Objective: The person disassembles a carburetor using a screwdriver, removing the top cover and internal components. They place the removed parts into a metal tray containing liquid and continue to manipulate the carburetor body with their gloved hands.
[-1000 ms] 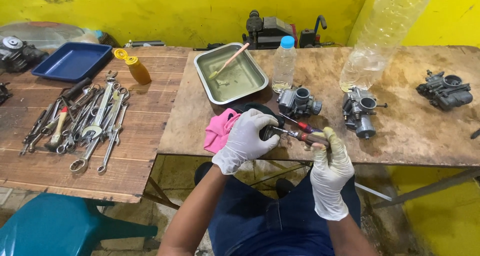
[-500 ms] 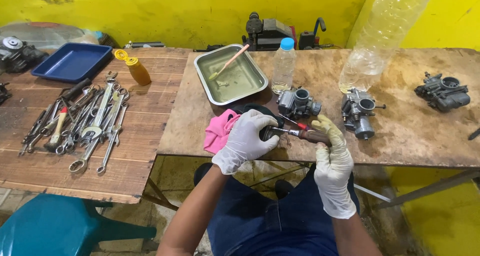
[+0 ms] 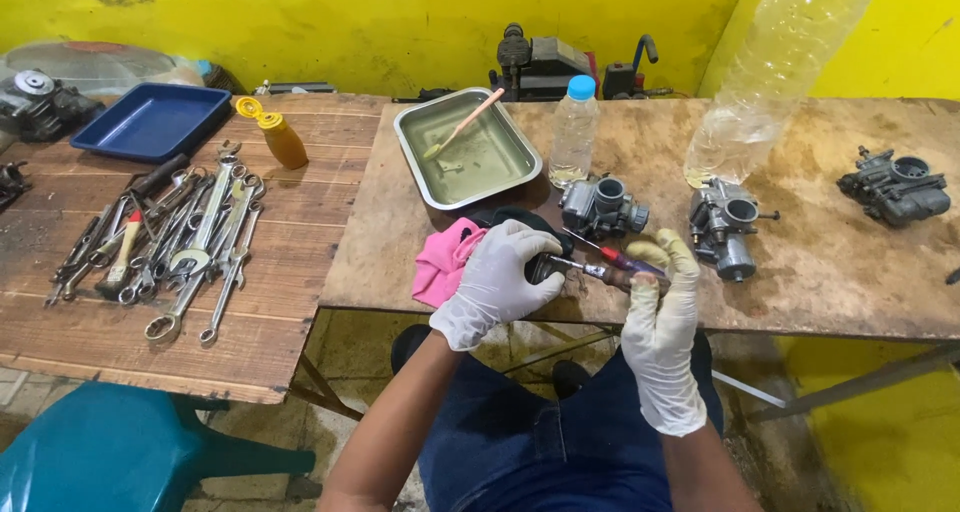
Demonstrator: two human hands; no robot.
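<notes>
Before the grey metal tray [image 3: 412, 142], my left hand [image 3: 497, 277] clutched a small dark part [image 3: 545, 266]; my right hand [image 3: 660, 317] pinched a red-handled screwdriver [image 3: 605, 269], which I judged might slip.

On a workbench [image 3: 820, 282], a metal tray [image 3: 467, 152] holds a brush [image 3: 462, 125]; a small bottle [image 3: 574, 130] stands just right of the tray, a carburetor [image 3: 600, 207] before the bottle, wrenches [image 3: 190, 237] well left.
</notes>
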